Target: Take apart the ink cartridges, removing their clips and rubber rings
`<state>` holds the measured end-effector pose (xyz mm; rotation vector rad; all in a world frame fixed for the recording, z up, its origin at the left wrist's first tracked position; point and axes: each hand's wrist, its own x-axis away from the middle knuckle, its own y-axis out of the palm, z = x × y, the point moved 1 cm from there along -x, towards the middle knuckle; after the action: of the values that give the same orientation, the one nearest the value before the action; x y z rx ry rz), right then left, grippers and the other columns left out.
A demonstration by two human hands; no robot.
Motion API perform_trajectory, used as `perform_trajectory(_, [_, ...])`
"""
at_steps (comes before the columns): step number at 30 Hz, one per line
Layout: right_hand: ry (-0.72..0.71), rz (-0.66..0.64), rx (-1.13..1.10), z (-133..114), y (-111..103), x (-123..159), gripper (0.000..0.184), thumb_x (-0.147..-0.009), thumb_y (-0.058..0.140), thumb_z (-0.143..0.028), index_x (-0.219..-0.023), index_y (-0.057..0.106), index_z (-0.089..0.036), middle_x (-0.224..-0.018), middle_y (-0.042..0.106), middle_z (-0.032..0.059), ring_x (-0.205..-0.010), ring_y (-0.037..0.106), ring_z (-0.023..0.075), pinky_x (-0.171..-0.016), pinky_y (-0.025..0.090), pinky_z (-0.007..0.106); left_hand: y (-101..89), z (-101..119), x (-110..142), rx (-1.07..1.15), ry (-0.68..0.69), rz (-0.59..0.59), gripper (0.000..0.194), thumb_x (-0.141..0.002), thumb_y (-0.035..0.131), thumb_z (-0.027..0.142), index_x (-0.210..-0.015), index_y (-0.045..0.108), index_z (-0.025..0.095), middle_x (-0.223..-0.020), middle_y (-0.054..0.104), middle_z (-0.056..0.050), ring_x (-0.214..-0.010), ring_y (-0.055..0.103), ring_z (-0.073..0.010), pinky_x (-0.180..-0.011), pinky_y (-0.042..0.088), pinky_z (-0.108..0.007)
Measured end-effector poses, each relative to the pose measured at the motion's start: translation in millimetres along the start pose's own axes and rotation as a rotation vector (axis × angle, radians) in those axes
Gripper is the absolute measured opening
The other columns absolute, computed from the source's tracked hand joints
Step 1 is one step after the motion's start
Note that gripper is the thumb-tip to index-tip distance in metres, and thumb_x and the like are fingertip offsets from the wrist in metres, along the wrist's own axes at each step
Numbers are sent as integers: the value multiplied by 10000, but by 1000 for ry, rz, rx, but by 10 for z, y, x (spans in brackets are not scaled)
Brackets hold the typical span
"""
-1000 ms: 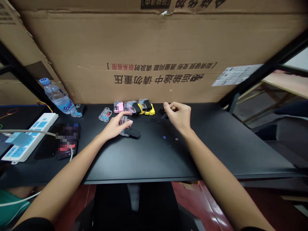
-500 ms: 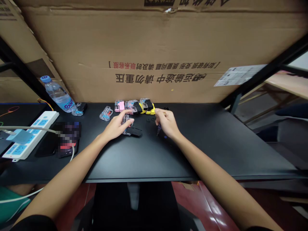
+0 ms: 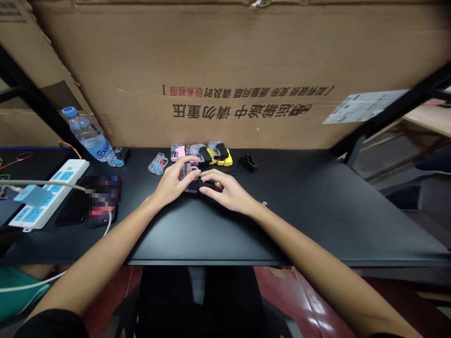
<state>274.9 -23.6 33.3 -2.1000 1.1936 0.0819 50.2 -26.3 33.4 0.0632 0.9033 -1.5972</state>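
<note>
Black table (image 3: 211, 234), cardboard (image 3: 211, 51) behind. Toy (image 3: 194, 187) on top, between left hand (image 3: 173, 182), half-closed on clear end, and right hand (image 3: 230, 191), pinched around gold-ended tool (image 3: 219, 186). Probably light, stiff; best held by sides.

Right hand (image 3: 230, 191) now at the black piece (image 3: 198, 185)

The handled device (image 3: 198, 185) is clear and black; the tabletop (image 3: 225, 239), black; the bottle cap (image 3: 69, 111), blue.
</note>
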Motion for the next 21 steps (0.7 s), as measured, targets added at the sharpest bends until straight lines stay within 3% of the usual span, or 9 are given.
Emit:
perform_trajectory(6, [51, -25, -22, 63, -23, -6, 259, -988, 725, -435, -1119, 755, -214, -1162, 781, 87, -890, 672, 214, -812, 502, 342, 7, -15, -27, 2, 18, -34, 344, -1071, 622, 381, -1378, 574, 234, -1296, 703, -78, -1098, 718, -214, -1022, 535, -340])
perform_trajectory(11, [103, -35, -25, 65, -12, -1, 314, -987, 718, -474, -1147, 749, -206, -985, 755, 39, -757, 576, 177, -735, 456, 314, 17, 30, -12, 23, -3, -39, 307, -1065, 615, 377, -1328, 519, 251, -1195, 674, -50, -961, 684, -182, -935, 536, -332])
perform_trajectory(14, [128, -42, -40, 19, -9, 4, 320, -988, 710, -498, -1140, 742, -218, -904, 719, 13, -744, 566, 177, -726, 450, 310, 21, 59, 3, 53, -42, -18, 306, -1052, 623, 418, -1268, 478, 256, -1025, 630, -14, -815, 621, -160, -823, 520, -317])
perform_trajectory(18, [143, 55, -127, -57, -33, -7, 324, -1004, 669, -518, -1146, 709, -230, -1009, 726, 45, -846, 620, 194, -774, 483, 314, 8, 68, 7, 109, -81, -8, 359, -1050, 617, 488, -1266, 436, 266, -921, 577, 8, -768, 589, -161, -781, 504, -323])
perform_trajectory(21, [220, 60, -155, -60, -61, -20, 356, -1007, 644, -541, -1147, 717, -222, -823, 666, 4, -723, 557, 169, -696, 455, 298, 8, 63, 20, 125, -72, -49, 369, -1051, 618, 499, -1274, 435, 269, -919, 578, 6, -755, 587, -159, -765, 504, -323])
